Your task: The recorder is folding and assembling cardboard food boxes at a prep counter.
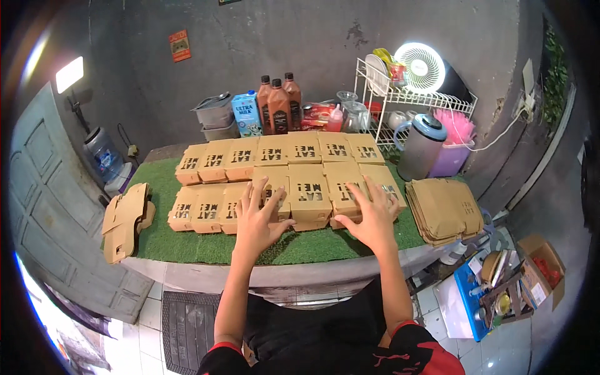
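Both hands [259, 219] [374, 219] rest spread on closed brown cardboard boxes [310, 195].

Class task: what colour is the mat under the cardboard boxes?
Green, like artificial grass; it shows clearly in the head view, beneath the brown cardboard boxes.

Tan cardboard boxes [310, 195] with dark lettering; green turf mat [206, 247]; grey wall [281, 37].
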Tool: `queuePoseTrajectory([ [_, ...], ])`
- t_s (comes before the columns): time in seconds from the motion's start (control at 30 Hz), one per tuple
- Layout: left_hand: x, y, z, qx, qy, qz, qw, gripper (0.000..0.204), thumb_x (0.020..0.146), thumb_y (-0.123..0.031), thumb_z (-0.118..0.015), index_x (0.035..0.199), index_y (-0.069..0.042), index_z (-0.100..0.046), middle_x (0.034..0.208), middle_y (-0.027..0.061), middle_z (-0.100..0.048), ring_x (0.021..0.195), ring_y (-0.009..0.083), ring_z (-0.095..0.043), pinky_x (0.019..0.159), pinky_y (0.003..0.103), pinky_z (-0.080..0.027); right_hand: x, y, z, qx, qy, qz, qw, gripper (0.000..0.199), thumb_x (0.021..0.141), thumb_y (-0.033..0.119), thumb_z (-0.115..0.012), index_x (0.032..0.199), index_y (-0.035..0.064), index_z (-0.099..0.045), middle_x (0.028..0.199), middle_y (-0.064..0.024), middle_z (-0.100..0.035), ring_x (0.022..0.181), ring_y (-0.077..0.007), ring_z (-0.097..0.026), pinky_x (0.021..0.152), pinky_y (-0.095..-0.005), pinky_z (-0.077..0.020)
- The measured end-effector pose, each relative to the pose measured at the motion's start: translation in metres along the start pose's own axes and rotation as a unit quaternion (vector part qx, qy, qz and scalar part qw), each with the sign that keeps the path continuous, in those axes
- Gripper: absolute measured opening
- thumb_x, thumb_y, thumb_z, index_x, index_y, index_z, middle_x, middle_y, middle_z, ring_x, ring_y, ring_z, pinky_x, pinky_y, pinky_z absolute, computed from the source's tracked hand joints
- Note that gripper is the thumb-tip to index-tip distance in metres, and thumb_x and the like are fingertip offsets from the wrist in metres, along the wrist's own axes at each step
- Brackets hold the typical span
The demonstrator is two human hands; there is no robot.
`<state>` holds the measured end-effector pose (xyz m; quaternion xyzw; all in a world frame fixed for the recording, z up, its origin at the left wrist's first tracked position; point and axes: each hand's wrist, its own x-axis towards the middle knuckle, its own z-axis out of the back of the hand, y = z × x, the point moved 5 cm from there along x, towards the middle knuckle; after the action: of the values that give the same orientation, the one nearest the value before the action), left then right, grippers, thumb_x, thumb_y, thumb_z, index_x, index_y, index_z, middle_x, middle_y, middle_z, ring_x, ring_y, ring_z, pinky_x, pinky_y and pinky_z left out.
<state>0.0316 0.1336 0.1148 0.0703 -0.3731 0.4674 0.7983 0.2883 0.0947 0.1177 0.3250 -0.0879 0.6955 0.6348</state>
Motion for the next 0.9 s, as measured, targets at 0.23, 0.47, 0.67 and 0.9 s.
queuePoseTrajectory([
  [0.23, 0.001, 0.005, -0.009, -0.008, 0.012, -0.006, 1.000, 0.064, 0.067, -0.037, -0.085, 0.125, -0.020, -0.066, 0.144, 0.0083, -0.049, 0.134, 0.0377, -0.042, 0.103, 0.055, -0.035, -0.005, 0.006, -0.011, -0.033, 0.000, -0.015, 0.999, 0.060, 0.079, 0.051, -0.074, 0.131, 0.0253, -0.061, 0.146, -0.0116, -0.046, 0.139, -0.0416, -0.035, 0.107, -0.0729, -0.0120],
  [0.47, 0.042, -0.004, 0.012, -0.003, -0.011, -0.005, 1.000, 0.060, 0.075, -0.042, -0.079, 0.128, -0.019, -0.063, 0.141, 0.0091, -0.052, 0.133, 0.0360, -0.044, 0.106, 0.057, -0.028, -0.004, -0.011, 0.015, -0.022, -0.071, -0.041, 0.996, 0.064, 0.083, 0.057, -0.067, 0.138, 0.0251, -0.055, 0.150, -0.0144, -0.041, 0.140, -0.0415, -0.033, 0.106, -0.0733, -0.0137],
  [0.67, 0.166, 0.022, -0.054, -0.148, 0.012, -0.100, 0.984, 0.042, 0.095, -0.040, -0.058, 0.126, -0.012, -0.063, 0.134, 0.0180, -0.056, 0.126, 0.0371, -0.051, 0.105, 0.050, -0.038, -0.010, -0.074, 0.039, 0.042, -0.143, -0.140, 0.979, 0.051, 0.094, 0.047, -0.056, 0.136, 0.0191, -0.056, 0.148, -0.0175, -0.044, 0.137, -0.0388, -0.038, 0.108, -0.0659, -0.0170],
  [0.9, 0.242, 0.084, -0.185, -0.062, 0.220, -0.087, 0.970, 0.052, 0.100, -0.043, -0.043, 0.132, -0.004, -0.058, 0.134, 0.0233, -0.057, 0.125, 0.0393, -0.052, 0.106, 0.046, -0.040, -0.046, -0.089, 0.052, 0.154, -0.200, -0.130, 0.959, 0.044, 0.094, 0.031, -0.060, 0.130, 0.0070, -0.059, 0.139, -0.0226, -0.051, 0.128, -0.0400, -0.048, 0.109, -0.0466, -0.0348],
])
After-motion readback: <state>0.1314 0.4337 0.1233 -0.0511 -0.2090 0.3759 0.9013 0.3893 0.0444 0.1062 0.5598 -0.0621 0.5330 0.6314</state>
